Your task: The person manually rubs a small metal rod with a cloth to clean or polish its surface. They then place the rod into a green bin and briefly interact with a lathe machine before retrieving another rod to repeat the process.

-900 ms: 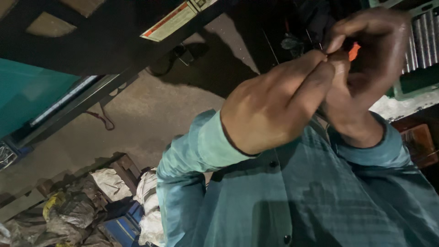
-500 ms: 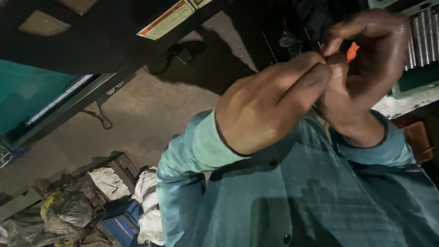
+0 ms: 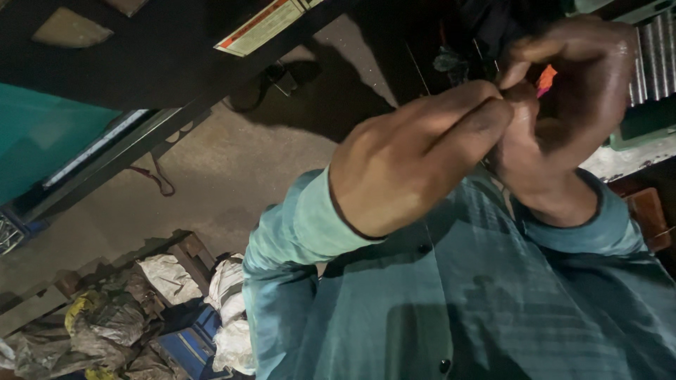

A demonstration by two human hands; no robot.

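pinching small orange piece (image 3: 546, 77) between left hand (image 3: 415, 155), right hand (image 3: 570, 112) fingertips

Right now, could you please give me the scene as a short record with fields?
left hand: fingertips pressed against the right hand
right hand: curled, pinching a small orange piece
thread: thin line running up from the hands
clothing: teal striped shirt
floor: concrete, crumpled bags at lower left

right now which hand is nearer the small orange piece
Right. The right hand curls around the orange piece, fingers touching it; the left hand sits beside it, fingertips just short.
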